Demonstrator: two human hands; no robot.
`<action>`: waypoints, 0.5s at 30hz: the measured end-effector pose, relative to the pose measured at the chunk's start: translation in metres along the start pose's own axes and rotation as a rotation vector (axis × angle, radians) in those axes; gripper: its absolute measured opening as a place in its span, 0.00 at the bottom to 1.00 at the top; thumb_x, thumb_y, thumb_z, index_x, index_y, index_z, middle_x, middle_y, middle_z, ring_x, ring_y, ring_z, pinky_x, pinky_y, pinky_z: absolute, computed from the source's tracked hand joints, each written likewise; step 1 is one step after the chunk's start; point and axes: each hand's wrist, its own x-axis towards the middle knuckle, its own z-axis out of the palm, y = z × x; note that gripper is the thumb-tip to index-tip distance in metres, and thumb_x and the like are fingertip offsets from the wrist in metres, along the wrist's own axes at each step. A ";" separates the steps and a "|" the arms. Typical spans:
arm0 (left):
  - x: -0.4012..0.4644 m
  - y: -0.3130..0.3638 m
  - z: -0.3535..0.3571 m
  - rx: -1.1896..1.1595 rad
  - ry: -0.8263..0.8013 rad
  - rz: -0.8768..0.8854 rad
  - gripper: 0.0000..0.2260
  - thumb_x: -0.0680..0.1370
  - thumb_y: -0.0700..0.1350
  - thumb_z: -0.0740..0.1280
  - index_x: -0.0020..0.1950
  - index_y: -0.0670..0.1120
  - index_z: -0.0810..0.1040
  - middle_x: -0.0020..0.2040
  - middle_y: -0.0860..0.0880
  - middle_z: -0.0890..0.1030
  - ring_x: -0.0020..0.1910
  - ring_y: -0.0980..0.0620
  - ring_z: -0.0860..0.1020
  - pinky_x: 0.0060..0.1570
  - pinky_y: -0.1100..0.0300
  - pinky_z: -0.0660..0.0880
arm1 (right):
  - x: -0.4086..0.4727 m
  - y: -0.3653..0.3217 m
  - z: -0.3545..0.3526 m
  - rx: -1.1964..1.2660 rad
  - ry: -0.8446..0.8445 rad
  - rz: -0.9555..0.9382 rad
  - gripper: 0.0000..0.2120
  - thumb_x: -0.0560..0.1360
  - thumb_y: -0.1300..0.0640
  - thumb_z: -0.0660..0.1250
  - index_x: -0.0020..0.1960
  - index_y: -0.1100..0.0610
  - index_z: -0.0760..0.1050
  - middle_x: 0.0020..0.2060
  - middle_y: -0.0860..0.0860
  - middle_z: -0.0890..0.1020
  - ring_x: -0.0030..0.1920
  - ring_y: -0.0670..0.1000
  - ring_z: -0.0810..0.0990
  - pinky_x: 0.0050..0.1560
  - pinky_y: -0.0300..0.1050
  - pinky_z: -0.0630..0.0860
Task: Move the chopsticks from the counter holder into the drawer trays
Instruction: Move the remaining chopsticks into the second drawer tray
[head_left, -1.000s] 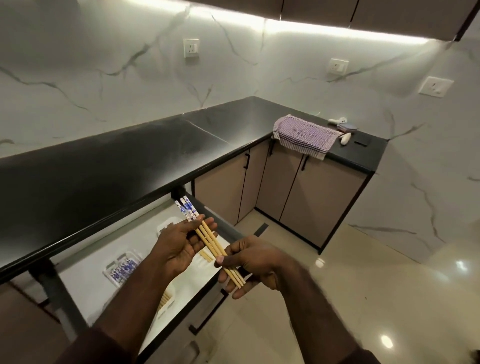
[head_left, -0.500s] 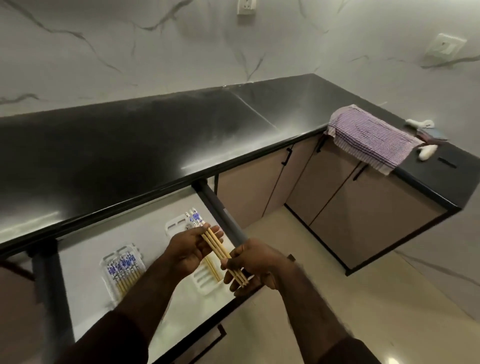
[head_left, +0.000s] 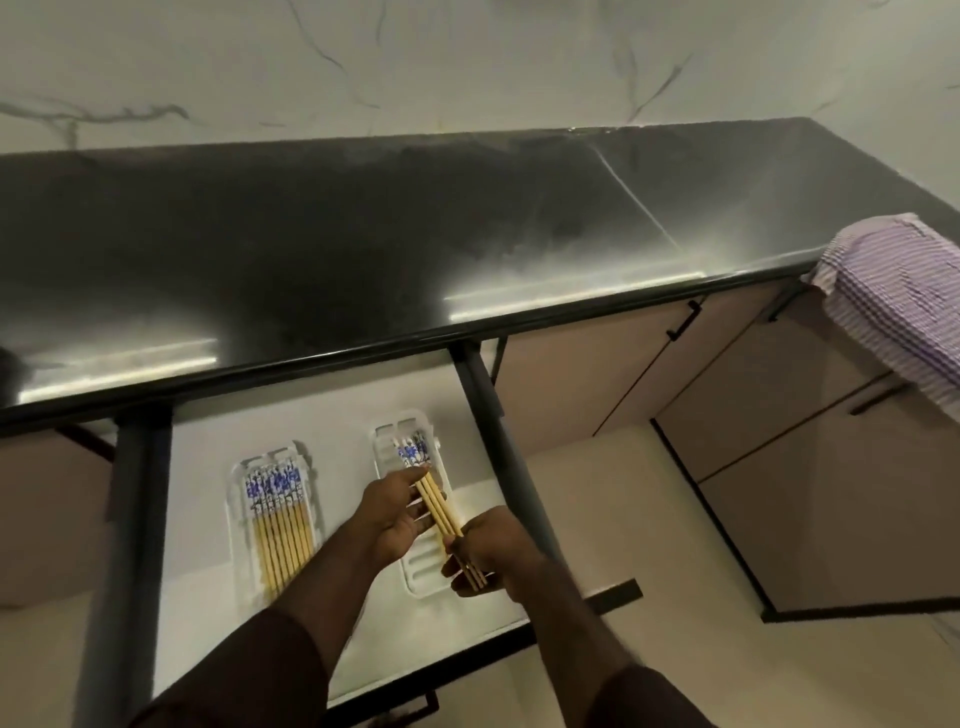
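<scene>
A small bundle of chopsticks (head_left: 435, 503), tan with blue-and-white patterned tops, is held by both hands just above the right white tray (head_left: 422, 569) in the open drawer (head_left: 197, 561). My left hand (head_left: 394, 512) grips the bundle near its patterned end. My right hand (head_left: 485, 551) is closed around the plain tips. The left white tray (head_left: 238, 530) holds several matching chopsticks (head_left: 278, 525) lying side by side. No counter holder is in view.
The black countertop (head_left: 415, 244) overhangs the drawer's back. A purple checked towel (head_left: 898, 301) hangs over the counter edge at right. Beige cabinet doors (head_left: 727, 405) with black handles stand to the right, above a light tiled floor (head_left: 623, 545).
My view has tilted down and left over the drawer. Both hands have lowered the bundle from above the drawer's front to just over the right tray.
</scene>
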 end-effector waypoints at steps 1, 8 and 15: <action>0.006 0.000 0.001 0.014 0.013 0.006 0.16 0.80 0.42 0.64 0.64 0.35 0.73 0.52 0.36 0.78 0.50 0.39 0.78 0.50 0.45 0.77 | 0.008 0.002 0.002 0.002 0.012 0.003 0.14 0.77 0.56 0.70 0.57 0.66 0.79 0.42 0.57 0.86 0.35 0.53 0.84 0.42 0.48 0.85; 0.047 -0.003 0.006 0.071 0.068 0.008 0.14 0.79 0.46 0.66 0.60 0.38 0.77 0.46 0.39 0.80 0.49 0.39 0.78 0.57 0.45 0.76 | 0.058 0.006 0.021 0.005 0.090 0.011 0.12 0.77 0.56 0.69 0.57 0.63 0.78 0.39 0.55 0.85 0.32 0.50 0.84 0.34 0.43 0.84; 0.069 -0.013 0.004 0.180 0.096 0.049 0.12 0.81 0.45 0.61 0.60 0.41 0.77 0.46 0.42 0.81 0.46 0.45 0.79 0.44 0.55 0.77 | 0.083 0.012 0.043 0.006 0.155 0.012 0.09 0.78 0.57 0.69 0.55 0.60 0.77 0.40 0.55 0.85 0.33 0.51 0.84 0.38 0.47 0.85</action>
